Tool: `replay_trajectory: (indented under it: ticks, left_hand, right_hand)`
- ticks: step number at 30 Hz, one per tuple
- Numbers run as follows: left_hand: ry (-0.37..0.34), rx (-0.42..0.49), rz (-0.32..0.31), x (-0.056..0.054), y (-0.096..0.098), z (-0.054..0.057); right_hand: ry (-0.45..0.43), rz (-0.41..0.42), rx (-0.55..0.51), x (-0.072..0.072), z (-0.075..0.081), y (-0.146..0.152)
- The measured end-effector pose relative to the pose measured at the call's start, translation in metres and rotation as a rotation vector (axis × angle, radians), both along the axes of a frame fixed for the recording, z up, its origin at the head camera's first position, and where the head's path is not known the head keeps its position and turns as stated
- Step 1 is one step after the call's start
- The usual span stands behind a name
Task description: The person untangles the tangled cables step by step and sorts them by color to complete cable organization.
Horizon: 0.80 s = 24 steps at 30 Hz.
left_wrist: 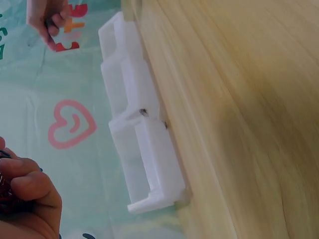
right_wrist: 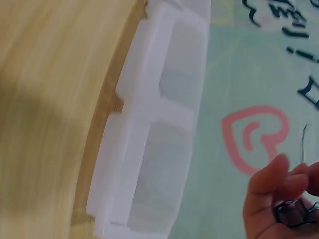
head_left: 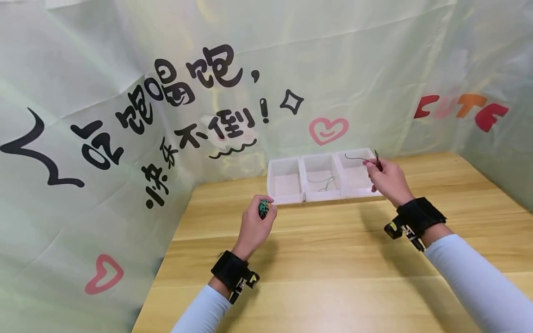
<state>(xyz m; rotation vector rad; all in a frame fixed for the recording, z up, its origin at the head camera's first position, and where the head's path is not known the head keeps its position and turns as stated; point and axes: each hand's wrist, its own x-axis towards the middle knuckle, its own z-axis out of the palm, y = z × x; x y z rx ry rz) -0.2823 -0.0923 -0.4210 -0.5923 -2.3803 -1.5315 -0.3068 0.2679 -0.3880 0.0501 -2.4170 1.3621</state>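
My left hand point(head_left: 254, 226) holds a tangled bundle of thin wires point(head_left: 263, 209), green with some dark and orange, in front of the tray's left compartment. Curled fingers hide part of that bundle, which looks dark and reddish in the left wrist view. Over the right compartment, my right hand point(head_left: 390, 182) pinches a thin dark wire point(head_left: 355, 158), its free end sticking out leftward. More dark looped wire point(right_wrist: 294, 213) sits within the right palm. A few thin green wires point(head_left: 326, 181) lie in the middle compartment of the white three-part tray point(head_left: 286, 200).
The tray stands at the back of the wooden table point(head_left: 316, 259), close to a pale green printed curtain point(head_left: 366, 83). That curtain also rises along the left and right sides. Each wrist wears a black strap point(head_left: 420, 216) with a small camera.
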Motion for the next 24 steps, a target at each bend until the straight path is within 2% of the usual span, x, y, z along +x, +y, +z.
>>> replay_trajectory:
  ticks: [7, 12, 18, 24]
  left_hand:
    - [-0.024, -0.023, -0.044, 0.005, 0.000, 0.000]
    - [-0.005, -0.028, -0.064, 0.006, 0.000, -0.003]
    - [-0.033, -0.007, -0.093, 0.006, 0.003, -0.007]
    - [-0.045, -0.023, -0.089, 0.006, 0.003, -0.009]
  right_hand:
    - [-0.133, 0.002, 0.046, -0.034, -0.003, 0.005]
    - [-0.143, -0.011, 0.153, -0.052, -0.011, 0.009]
    - [-0.142, -0.021, 0.163, -0.064, -0.019, 0.009]
    - [-0.231, 0.048, 0.136, -0.071, -0.022, 0.007]
